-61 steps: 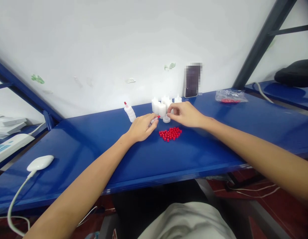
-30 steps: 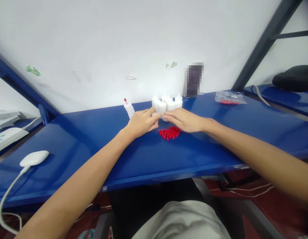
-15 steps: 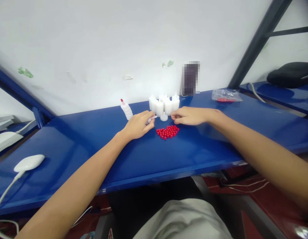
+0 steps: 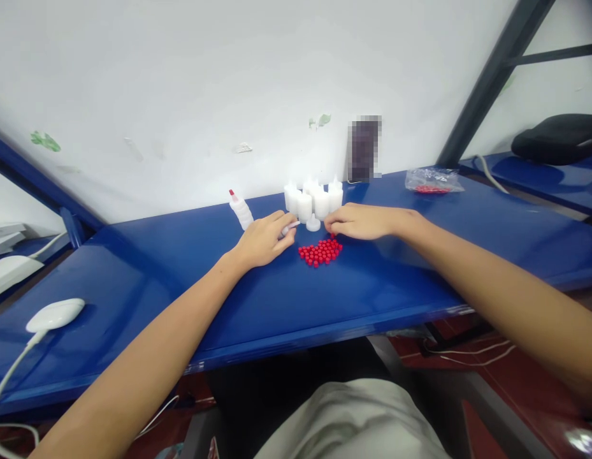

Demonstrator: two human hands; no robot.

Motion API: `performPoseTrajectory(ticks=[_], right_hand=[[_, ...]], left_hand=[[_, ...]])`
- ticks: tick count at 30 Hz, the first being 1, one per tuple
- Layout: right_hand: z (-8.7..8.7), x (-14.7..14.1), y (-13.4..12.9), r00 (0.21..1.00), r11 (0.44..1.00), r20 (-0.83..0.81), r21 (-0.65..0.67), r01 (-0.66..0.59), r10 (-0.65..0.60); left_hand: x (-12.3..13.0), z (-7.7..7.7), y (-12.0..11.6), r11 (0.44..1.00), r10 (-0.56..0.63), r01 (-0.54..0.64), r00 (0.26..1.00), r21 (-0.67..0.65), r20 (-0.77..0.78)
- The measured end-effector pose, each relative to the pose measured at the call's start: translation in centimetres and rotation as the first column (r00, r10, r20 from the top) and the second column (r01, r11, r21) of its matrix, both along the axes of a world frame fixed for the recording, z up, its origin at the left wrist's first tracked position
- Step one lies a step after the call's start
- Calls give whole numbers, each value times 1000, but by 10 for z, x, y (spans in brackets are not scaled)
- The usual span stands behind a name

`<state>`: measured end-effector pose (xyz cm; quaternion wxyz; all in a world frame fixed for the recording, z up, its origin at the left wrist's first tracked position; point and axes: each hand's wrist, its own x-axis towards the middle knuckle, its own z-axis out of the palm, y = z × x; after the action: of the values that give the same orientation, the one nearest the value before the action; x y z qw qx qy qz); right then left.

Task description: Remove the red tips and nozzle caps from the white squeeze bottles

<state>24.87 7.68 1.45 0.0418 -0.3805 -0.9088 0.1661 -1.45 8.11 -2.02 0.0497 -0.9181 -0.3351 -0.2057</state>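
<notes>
My left hand (image 4: 267, 242) is closed around a white nozzle cap (image 4: 290, 227), its thin tip pointing right. My right hand (image 4: 357, 221) is bent over the back edge of a pile of small red caps (image 4: 319, 253), its fingers pinched together at one red cap (image 4: 332, 235). Another white nozzle cap (image 4: 313, 224) rests upright on the table between the hands. Just behind it stand several white bottles (image 4: 305, 207) in a cluster. A white squeeze bottle with a red tip (image 4: 241, 211) leans behind my left hand, its lower part hidden.
On the blue table (image 4: 276, 299), a clear bag with red pieces (image 4: 433, 182) lies at the right rear. A dark, blurred-out flat object (image 4: 364, 150) leans on the wall. At the left is a white rounded case (image 4: 55, 313) with a cable.
My right hand has shifted slightly left, its fingertips now at a red cap on the pile's back edge. The left hand keeps its hold on the nozzle cap.
</notes>
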Motion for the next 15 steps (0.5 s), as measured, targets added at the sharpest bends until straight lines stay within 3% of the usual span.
performPoseTrajectory(ticks=[5, 9, 12, 15], right_hand=[[-3, -6, -2, 999, 997, 6, 64, -40, 40], [-4, -13, -8, 998, 965, 56, 261, 15, -31], [-4, -21, -15, 999, 914, -5, 403, 52, -54], [-5, -29, -21, 993, 894, -105, 439, 92, -51]], left_hand=[[2, 1, -3, 1000, 9, -9, 997, 4, -77], [3, 1, -3, 1000, 7, -9, 998, -23, -69], [2, 0, -3, 999, -6, 4, 999, -39, -38], [2, 1, -6, 997, -9, 9, 1000, -72, 4]])
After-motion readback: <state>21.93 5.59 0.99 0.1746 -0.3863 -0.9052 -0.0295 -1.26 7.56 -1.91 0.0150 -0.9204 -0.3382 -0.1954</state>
